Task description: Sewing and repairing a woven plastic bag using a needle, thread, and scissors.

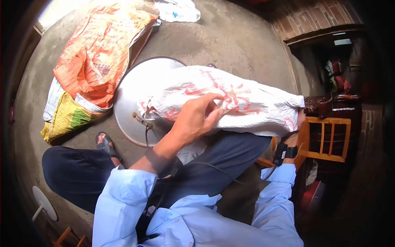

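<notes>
A white woven sack (263,105) with red markings lies across my lap, its left end over a round silver metal lid or pan (129,101). My left hand (195,119) is on top of the sack, thumb and forefinger closed in a pinch on its fabric near the red pattern. At the sack's right end is my right hand (301,119), mostly covered by the cloth edge. The fabric looks drawn tight toward it, and it seems to grip that end, though its fingers are hidden.
An orange sack (96,61) and a yellow-green sack (68,113) lie on the concrete floor at left. A white bag (179,10) is at the far edge. To the right stands a wooden chair (329,138); a round white disc (44,202) is at lower left.
</notes>
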Demonstrator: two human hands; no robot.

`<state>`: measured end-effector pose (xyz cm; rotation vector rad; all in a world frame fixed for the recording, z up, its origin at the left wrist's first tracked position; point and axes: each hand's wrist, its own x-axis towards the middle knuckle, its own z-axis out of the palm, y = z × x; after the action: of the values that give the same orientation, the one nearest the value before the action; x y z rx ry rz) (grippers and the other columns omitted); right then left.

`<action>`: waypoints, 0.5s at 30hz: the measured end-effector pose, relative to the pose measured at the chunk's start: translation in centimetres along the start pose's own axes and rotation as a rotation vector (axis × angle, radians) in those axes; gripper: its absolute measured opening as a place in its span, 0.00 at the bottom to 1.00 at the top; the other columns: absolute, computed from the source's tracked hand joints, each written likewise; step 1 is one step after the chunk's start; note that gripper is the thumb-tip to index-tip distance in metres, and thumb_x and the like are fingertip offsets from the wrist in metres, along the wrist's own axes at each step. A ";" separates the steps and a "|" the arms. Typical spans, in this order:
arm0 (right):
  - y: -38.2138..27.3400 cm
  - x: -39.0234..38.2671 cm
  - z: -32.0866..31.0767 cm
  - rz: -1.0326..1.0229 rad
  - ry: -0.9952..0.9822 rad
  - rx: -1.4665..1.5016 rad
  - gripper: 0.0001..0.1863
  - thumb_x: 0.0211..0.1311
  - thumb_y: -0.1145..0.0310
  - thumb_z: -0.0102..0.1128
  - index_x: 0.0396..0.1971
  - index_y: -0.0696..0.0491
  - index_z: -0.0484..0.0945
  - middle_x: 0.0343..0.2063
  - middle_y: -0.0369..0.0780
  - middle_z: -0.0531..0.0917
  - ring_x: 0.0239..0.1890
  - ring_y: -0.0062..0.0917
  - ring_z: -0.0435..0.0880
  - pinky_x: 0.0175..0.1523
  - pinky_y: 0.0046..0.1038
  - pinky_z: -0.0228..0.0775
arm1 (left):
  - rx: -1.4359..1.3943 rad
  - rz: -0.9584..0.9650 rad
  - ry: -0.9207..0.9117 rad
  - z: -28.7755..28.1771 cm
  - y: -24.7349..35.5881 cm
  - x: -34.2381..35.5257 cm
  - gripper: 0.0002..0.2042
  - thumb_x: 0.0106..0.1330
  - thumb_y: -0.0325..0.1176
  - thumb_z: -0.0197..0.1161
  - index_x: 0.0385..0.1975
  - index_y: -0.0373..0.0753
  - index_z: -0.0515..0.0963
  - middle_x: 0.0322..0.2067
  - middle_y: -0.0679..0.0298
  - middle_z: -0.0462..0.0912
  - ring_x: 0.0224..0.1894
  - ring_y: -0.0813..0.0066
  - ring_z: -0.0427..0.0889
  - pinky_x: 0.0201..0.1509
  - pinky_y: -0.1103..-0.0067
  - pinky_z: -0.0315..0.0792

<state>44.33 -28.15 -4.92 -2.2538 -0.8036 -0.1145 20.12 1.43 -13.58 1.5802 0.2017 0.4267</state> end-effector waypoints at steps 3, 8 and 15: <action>2.7 -0.8 -0.5 -0.064 0.063 -0.053 0.17 0.81 0.66 0.48 0.59 0.62 0.75 0.53 0.45 0.83 0.52 0.27 0.84 0.57 0.27 0.77 | -0.026 0.067 0.072 0.4 0.6 -0.8 0.16 0.66 0.25 0.69 0.53 0.38 0.80 0.29 0.62 0.83 0.30 0.77 0.82 0.37 0.78 0.77; 0.1 -1.9 0.9 0.255 0.116 0.761 0.29 0.85 0.52 0.37 0.64 0.63 0.70 0.59 0.48 0.80 0.60 0.35 0.82 0.68 0.37 0.72 | -0.058 0.159 0.167 0.7 1.9 -0.3 0.16 0.61 0.26 0.73 0.49 0.38 0.81 0.31 0.62 0.82 0.31 0.75 0.81 0.35 0.78 0.76; -0.5 -5.4 1.6 0.101 0.315 0.074 0.30 0.83 0.51 0.37 0.64 0.63 0.70 0.60 0.48 0.80 0.60 0.37 0.81 0.68 0.39 0.72 | 0.062 0.228 0.213 0.8 2.8 2.0 0.18 0.56 0.27 0.77 0.46 0.37 0.80 0.33 0.60 0.80 0.32 0.69 0.82 0.35 0.76 0.76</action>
<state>39.47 -29.60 -7.49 -2.1302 -0.5169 -0.3760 21.83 1.31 -10.54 1.6240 0.1999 0.7743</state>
